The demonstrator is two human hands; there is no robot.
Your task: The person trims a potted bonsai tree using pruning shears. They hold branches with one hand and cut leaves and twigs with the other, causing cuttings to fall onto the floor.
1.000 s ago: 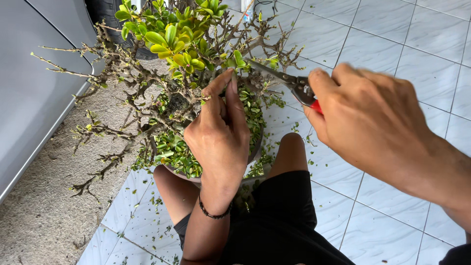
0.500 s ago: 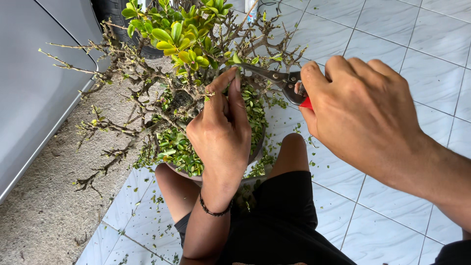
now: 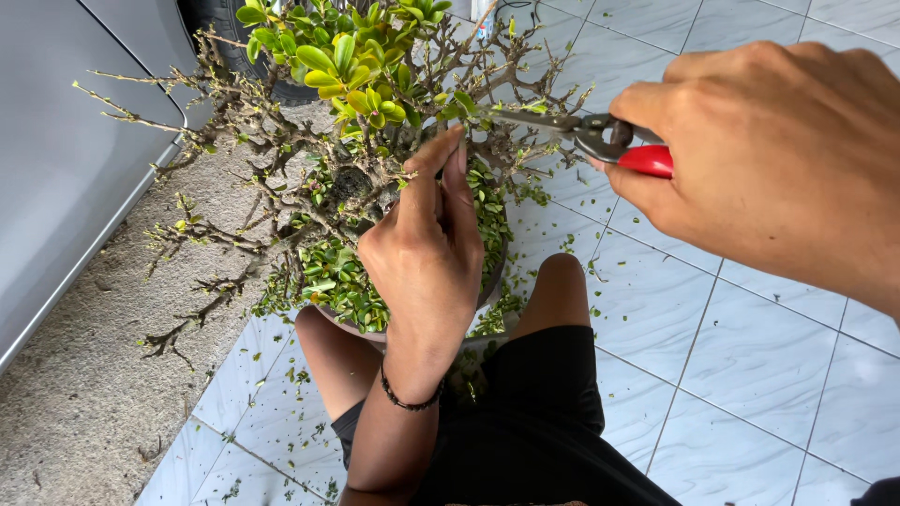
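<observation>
We see the left hand (image 3: 427,248) raised at the near side of a small potted tree (image 3: 375,112), fingers close together and pointing up; the fingertips (image 3: 448,148) reach a thin twig among the bare branches, but we cannot tell whether they pinch it or merely touch it. A dark beaded bracelet (image 3: 408,398) sits on that wrist.

The right hand (image 3: 769,159) comes in from the right, fingers wrapped fully around the red handles of a pair of pruning shears (image 3: 600,136). The grey blades point left into the branches, just above and beside the left fingertips; we cannot tell how far apart the blades stand.

The tree stands in a shallow round pot (image 3: 492,276) on the pale tiled floor (image 3: 750,356), between the person's bare knees. Leafy growth sits at the far top; the lower branches are mostly bare. Small green clippings (image 3: 511,309) lie in the pot and scattered on the tiles. A grey car body (image 3: 56,169) runs along the left, beside a rough concrete strip (image 3: 112,375).
</observation>
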